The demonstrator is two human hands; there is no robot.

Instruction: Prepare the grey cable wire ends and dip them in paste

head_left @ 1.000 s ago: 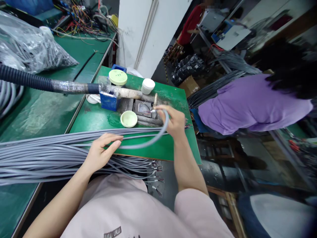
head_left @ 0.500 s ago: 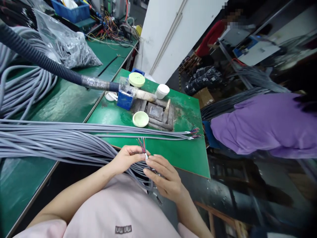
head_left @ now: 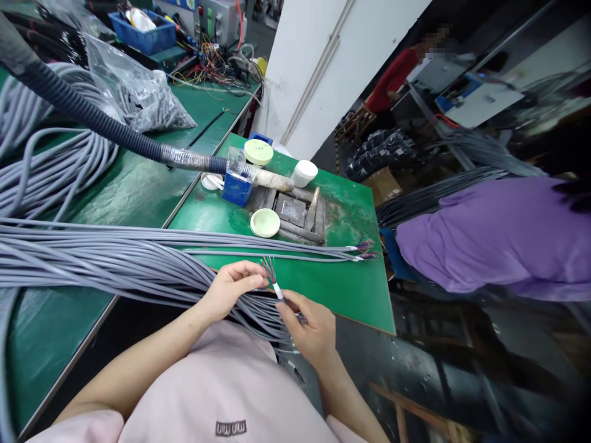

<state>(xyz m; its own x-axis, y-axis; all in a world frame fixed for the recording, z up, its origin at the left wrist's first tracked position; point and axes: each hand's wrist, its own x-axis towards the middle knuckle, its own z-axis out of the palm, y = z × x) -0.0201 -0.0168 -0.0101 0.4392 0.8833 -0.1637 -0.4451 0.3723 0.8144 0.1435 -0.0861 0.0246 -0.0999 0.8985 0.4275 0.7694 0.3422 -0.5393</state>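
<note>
Barely parted fingers [head_left: 290, 303] pinching grey cable [head_left: 277, 291]

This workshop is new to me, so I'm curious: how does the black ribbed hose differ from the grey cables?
The black corrugated hose is ribbed and thicker, while the grey cables are smooth and thinner. The hose is a single run passing above the bench; the cables lie in a long bundle across the green board. The right hand is at a cable end, and no hand touches the hose. Both are long and round.

Both forearms angle inward, the left hand [head_left: 227, 289] half-curled, the right hand [head_left: 309, 326] pinching just beside it.
</note>
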